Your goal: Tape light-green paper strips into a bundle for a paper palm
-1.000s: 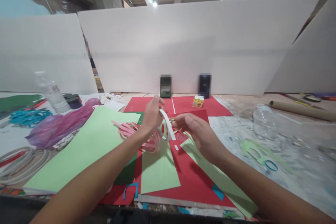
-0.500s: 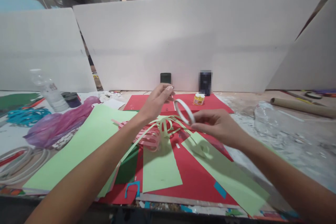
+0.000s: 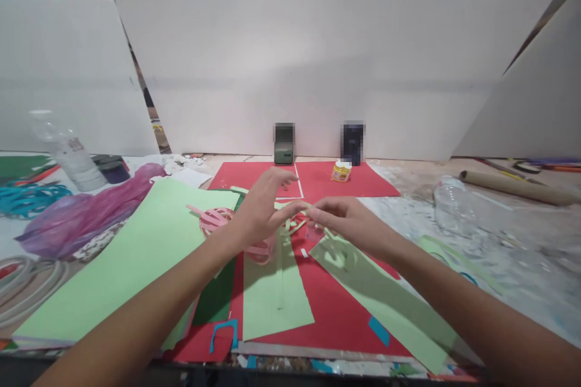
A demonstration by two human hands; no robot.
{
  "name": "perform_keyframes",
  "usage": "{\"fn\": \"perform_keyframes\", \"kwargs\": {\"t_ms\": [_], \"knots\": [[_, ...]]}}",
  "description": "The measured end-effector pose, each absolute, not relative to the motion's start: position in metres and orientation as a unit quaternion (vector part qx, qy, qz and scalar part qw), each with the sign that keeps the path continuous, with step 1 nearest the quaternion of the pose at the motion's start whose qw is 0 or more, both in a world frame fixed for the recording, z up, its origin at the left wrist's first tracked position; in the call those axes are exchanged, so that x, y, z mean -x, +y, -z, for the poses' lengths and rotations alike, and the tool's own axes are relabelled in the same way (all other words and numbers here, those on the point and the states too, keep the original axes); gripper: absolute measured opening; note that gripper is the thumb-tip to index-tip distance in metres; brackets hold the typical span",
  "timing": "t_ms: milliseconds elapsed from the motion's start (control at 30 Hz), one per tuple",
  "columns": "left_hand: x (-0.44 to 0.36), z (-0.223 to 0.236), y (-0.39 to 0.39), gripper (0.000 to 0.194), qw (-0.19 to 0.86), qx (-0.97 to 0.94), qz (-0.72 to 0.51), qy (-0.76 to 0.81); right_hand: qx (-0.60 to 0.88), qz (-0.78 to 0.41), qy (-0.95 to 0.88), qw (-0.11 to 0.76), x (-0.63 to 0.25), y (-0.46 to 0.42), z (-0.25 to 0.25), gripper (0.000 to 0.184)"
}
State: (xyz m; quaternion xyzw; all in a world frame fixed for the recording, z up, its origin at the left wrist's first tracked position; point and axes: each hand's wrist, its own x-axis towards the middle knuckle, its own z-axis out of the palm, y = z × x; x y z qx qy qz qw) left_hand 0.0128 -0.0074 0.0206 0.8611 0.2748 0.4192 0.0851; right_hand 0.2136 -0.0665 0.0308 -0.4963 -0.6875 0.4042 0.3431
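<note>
You have two hands over the table: your left hand and your right hand. Count three light green sheets: a large one on the left, a narrow one in the near middle, and a long one on the right. At the far wall stand two small dark devices, and near them one yellow jar. There are two clear plastic bottles, one far left and one right. One cardboard tube lies far right. The curled pink strips look like one cluster, though they blur together.

No text can be read: the label on the clear bottle and the small yellow jar are too blurred.
</note>
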Motion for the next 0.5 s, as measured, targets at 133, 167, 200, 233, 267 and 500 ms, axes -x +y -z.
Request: {"fn": "perform_keyframes", "kwargs": {"t_ms": [133,167,200,233,267,500], "knots": [[-0.0072,-0.0131,-0.0028,0.033,-0.092,-0.857,-0.456,0.222,0.386,-0.666,-0.512,0.381,-0.1958,-0.0656,-0.0265,0.027],[-0.0065,-0.0125,-0.0021,0.034,-0.120,-0.852,-0.463,0.212,0.374,-0.696,-0.476,0.386,-0.1960,-0.0662,-0.0249,0.025],[-0.0061,-0.0122,-0.0019,0.035,-0.143,-0.849,-0.468,0.201,0.367,-0.716,-0.449,0.388,-0.1969,-0.0671,-0.0236,0.023],[-0.0061,-0.0122,-0.0019,0.035,-0.161,-0.847,-0.470,0.190,0.363,-0.729,-0.430,0.389,-0.1979,-0.0682,-0.0227,0.021],[-0.0063,-0.0123,-0.0022,0.034,-0.175,-0.846,-0.470,0.180,0.362,-0.738,-0.416,0.389,-0.1987,-0.0692,-0.0221,0.020],[-0.0061,-0.0156,-0.0019,0.032,-0.217,-0.853,-0.451,0.148,0.377,-0.751,-0.364,0.401,-0.1959,-0.0707,-0.0207,0.012]]}}
